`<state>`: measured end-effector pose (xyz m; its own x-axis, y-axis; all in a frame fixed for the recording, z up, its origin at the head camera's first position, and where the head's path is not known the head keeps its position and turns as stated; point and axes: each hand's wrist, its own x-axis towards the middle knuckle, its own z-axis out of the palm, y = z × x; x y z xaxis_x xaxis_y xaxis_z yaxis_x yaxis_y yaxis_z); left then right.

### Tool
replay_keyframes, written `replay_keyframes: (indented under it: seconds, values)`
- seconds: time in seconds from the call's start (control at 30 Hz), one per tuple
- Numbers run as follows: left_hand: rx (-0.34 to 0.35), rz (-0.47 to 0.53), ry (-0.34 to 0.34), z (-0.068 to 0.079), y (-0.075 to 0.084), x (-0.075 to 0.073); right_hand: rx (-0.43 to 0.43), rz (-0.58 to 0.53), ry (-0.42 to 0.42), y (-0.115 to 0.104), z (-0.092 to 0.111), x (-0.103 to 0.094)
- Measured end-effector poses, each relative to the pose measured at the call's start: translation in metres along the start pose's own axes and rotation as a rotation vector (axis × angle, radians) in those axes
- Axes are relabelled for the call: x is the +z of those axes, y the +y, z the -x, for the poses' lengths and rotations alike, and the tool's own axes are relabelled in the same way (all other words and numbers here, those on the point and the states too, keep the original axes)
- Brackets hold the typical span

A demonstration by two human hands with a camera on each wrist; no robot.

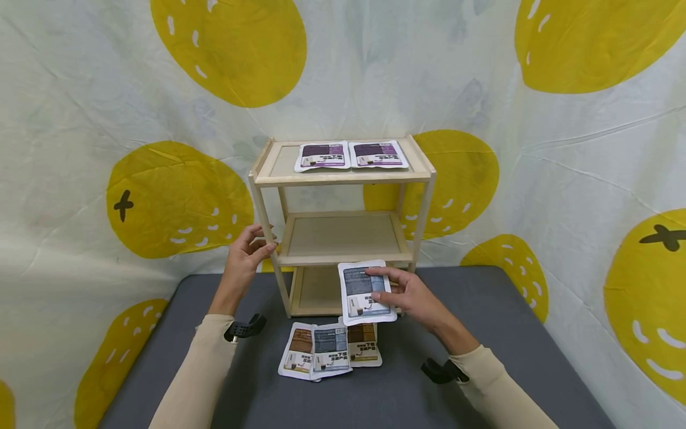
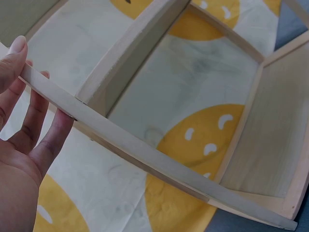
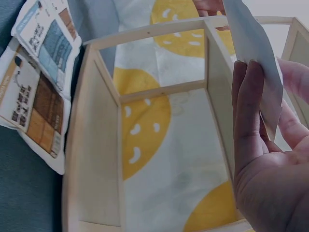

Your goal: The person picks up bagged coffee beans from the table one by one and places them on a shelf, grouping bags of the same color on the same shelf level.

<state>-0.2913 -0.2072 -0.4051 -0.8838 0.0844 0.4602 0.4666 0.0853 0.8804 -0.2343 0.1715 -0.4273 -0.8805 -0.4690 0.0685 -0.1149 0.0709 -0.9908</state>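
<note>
In the head view my right hand (image 1: 409, 295) holds a white pouch with a blue label (image 1: 359, 292), thumb on its front and fingers behind. The pouch is raised in front of the lower part of a small wooden shelf (image 1: 345, 260). The right wrist view shows this pouch (image 3: 256, 53) nearly edge-on between thumb and fingers. My left hand (image 1: 248, 256) grips the shelf's left front post, its thumb and fingers on either side of the post (image 2: 145, 147) in the left wrist view. Below the held pouch, more pouches, a blue-labelled one (image 1: 330, 348) and brown-labelled ones (image 1: 298, 351), overlap on the grey table.
Two purple-labelled pouches (image 1: 324, 156) lie side by side on the top shelf board (image 1: 278, 167). The middle board (image 1: 343, 235) and bottom board (image 1: 316, 292) sit beneath it. Behind the grey table (image 1: 396, 393) hangs a pale cloth (image 1: 343, 71) with yellow fruit prints.
</note>
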Motion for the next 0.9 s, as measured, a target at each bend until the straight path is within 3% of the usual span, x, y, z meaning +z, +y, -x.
replay_keyframes:
  seconds: [0.43, 0.9]
  values:
    - [-0.005, 0.017, -0.016, -0.001, 0.002, 0.000, 0.003, 0.037, 0.054, -0.014, -0.009, -0.006]
    - [0.000, 0.131, -0.031, -0.002, -0.001, -0.002, -0.026, 0.052, 0.094, -0.034, -0.020, -0.013]
